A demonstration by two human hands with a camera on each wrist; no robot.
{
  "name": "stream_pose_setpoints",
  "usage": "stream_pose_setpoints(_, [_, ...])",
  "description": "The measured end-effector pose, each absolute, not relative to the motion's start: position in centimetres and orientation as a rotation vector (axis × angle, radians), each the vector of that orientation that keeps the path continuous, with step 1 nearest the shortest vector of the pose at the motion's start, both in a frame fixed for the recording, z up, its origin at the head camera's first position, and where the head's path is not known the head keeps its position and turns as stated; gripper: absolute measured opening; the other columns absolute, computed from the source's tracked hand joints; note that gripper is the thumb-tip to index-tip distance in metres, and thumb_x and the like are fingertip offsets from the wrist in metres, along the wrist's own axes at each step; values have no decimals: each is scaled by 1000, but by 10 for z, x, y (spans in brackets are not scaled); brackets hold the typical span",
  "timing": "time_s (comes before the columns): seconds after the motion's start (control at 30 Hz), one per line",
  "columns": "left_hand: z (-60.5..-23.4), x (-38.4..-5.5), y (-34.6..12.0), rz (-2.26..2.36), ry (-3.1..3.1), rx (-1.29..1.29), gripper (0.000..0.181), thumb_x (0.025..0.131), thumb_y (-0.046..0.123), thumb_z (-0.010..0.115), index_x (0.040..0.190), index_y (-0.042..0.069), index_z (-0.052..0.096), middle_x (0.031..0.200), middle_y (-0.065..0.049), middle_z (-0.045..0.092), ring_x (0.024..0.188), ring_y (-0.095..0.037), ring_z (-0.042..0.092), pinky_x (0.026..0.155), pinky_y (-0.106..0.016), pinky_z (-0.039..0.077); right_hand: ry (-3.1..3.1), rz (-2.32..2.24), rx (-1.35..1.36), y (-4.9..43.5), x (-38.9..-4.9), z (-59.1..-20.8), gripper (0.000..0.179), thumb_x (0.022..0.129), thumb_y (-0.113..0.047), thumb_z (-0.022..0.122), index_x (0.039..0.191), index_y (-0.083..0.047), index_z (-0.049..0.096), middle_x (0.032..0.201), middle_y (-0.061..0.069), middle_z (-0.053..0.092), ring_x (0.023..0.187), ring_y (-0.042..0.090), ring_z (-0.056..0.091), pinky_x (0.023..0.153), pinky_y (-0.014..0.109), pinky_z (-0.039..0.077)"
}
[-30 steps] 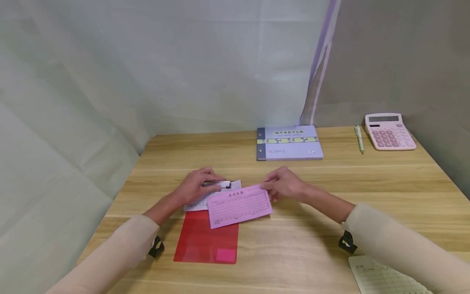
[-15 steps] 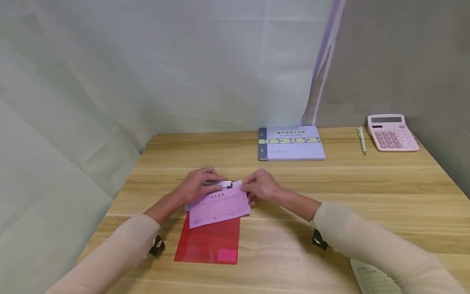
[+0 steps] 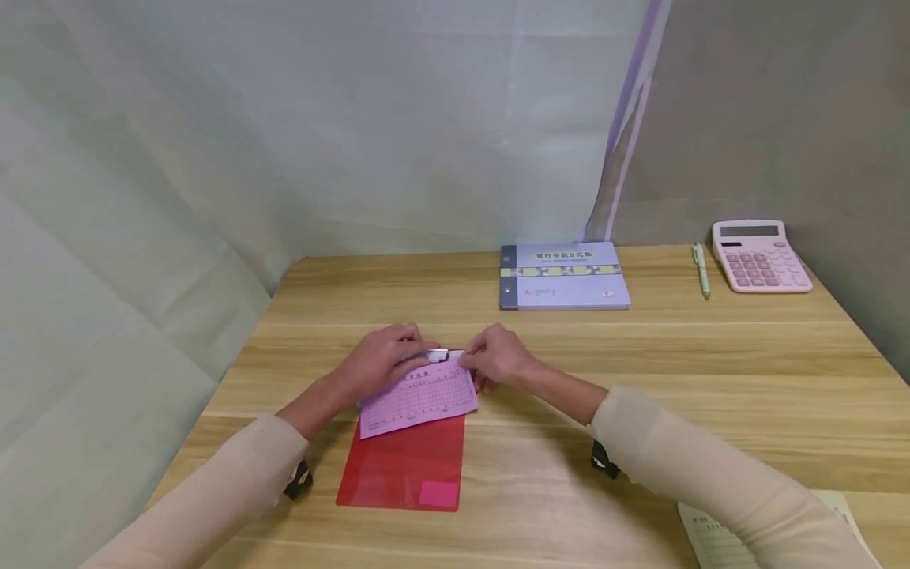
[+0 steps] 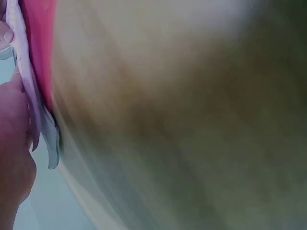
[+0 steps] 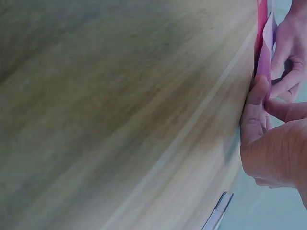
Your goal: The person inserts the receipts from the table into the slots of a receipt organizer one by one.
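A red clipboard (image 3: 398,470) lies on the table with a metal clip (image 3: 438,356) at its far end. My left hand (image 3: 380,359) grips that clip, fingers over it and thumb on the near side. Between the thumb and fingers of my right hand (image 3: 501,356), the right edge of a pink printed form (image 3: 419,403) is pinched. The form slants over the clipboard's upper half, its top edge close under the clip and its left part behind my left hand. Beneath it, a white sheet (image 4: 50,139) pokes out in the left wrist view.
A blue-grey ledger book (image 3: 565,276) lies at the back of the wooden table. To its right are a green pen (image 3: 701,270) and a pink calculator (image 3: 761,257). Pale printed paper (image 3: 718,541) lies at the front right, partly under my right sleeve.
My right hand has carried the pink form leftward over the white sheet and up toward the clip. The left hand has stayed at the clip.
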State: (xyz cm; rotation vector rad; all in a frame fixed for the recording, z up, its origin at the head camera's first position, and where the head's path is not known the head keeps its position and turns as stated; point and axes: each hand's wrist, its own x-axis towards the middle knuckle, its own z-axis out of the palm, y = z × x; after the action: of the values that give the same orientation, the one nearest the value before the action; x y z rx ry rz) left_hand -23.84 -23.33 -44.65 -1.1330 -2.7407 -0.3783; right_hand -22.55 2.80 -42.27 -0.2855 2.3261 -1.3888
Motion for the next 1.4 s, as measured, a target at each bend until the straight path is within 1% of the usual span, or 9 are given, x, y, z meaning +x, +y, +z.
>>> stream_pose_setpoints(0.1, [-448,-238,-234,-335,-2692,-1159,34,103,25,74,135,14,75,98,7,57,86,-10,52,73,-27,47,2335,-1385,-313,28,-225,-423,12,102,-7,72,99,2,79,68,12,72,52,18,66,52,30,59])
stream_pose_setpoints(0.23, [-449,-237,-233,-331,-2672,-1160,34,103,24,74,135,14,75,96,7,55,85,-10,51,72,-27,46,2357,-1364,-345,28,-226,-424,13,103,-7,71,99,3,79,67,11,71,52,19,65,52,31,59])
stream_pose_setpoints(0.5, [-447,-236,-232,-402,-2710,-1099,30,104,22,72,133,17,77,96,7,61,88,-12,56,76,-32,49,2386,-1336,-354,26,-226,-425,14,104,-6,68,101,3,78,66,11,70,51,18,65,51,30,59])
stream_pose_setpoints(0.7, [-448,-238,-233,-418,-2676,-1127,28,104,22,72,130,16,78,95,6,63,92,-14,60,78,-34,53,2380,-1347,-313,25,-227,-426,16,106,-5,65,103,5,76,65,12,70,50,17,66,51,31,59])
stream_pose_setpoints(0.9, [-449,-238,-233,-420,-2631,-1149,29,103,21,73,131,13,78,96,4,64,92,-16,59,78,-35,52,2399,-1351,-311,24,-228,-426,17,106,-5,64,107,7,76,63,11,70,48,16,65,49,30,59])
stream_pose_setpoints(1.4, [-451,-237,-233,-382,-2636,-1137,31,101,23,76,130,15,78,95,5,63,91,-14,56,76,-32,50,2436,-1345,-327,22,-228,-425,17,106,-7,65,101,5,76,60,9,70,47,15,66,47,30,58])
